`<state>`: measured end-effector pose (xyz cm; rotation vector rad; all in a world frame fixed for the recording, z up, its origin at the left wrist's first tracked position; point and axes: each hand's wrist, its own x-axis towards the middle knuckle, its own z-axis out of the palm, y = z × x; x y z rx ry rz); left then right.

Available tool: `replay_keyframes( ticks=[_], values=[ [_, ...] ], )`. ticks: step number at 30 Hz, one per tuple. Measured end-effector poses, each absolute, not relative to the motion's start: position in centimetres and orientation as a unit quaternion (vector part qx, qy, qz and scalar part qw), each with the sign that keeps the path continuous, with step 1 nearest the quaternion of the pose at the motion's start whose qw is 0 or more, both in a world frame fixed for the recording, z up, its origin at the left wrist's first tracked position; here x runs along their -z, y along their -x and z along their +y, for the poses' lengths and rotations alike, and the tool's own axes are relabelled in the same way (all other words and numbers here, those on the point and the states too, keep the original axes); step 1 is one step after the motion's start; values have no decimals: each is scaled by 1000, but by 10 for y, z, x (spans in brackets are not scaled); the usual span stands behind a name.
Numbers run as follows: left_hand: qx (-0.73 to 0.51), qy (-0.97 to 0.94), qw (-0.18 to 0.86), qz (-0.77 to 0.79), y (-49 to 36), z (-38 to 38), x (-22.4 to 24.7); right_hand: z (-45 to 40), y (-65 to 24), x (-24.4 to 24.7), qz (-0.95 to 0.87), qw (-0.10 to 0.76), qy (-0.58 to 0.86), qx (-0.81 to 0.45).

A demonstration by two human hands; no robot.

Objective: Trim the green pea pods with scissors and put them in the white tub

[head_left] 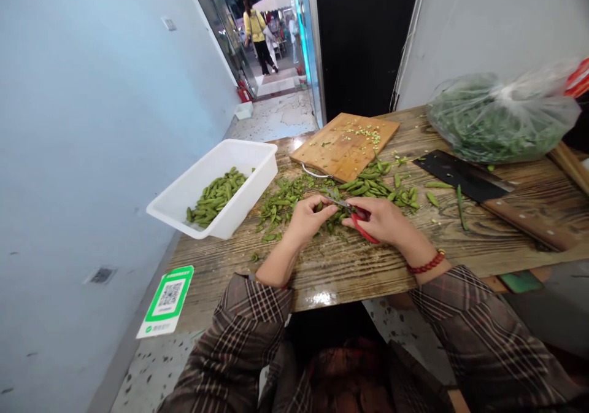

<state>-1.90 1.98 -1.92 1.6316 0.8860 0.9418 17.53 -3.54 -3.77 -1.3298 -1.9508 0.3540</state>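
White tub point(250, 198) holds green pods point(217, 196); clear bag point(518, 94), leafy greens point(492, 135).

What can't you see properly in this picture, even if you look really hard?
All in the head view:
Part of the red scissors handle: the right hand covers it.
What the left hand might be pinching: its own fingers hide it, and it's too small.
The little writing on the QR card: too small and blurry.
The red-and-white thing: cut off by the right edge.

Glare on tabletop point(340, 272), wide-angle stretch, doorway point(281, 88) perhaps soft
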Motion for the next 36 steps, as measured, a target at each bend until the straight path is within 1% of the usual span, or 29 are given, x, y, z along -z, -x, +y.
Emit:
replay_keyframes(
  ticks=[4,7,11,14,18,26,36],
  values=[
    [-375,-683,509,366,20,22,22,-35,-176,39,-769,344,519,-142],
    [-382,-670,516,374,20,21,20,-34,-176,40,-773,346,509,-153],
    [-402,-568,590,410,21,17,13,-33,-177,41,-745,380,528,-149],
    [-428,-487,647,402,22,17,7,-32,-178,42,-729,405,534,-139],
    [-446,-444,681,375,23,16,4,-31,-178,42,-730,416,526,-132],
    [-410,-460,711,338,15,9,9,-33,-173,41,-758,395,498,-148],
    [-390,-478,710,339,11,5,9,-34,-172,40,-768,387,486,-158]
  ],
)
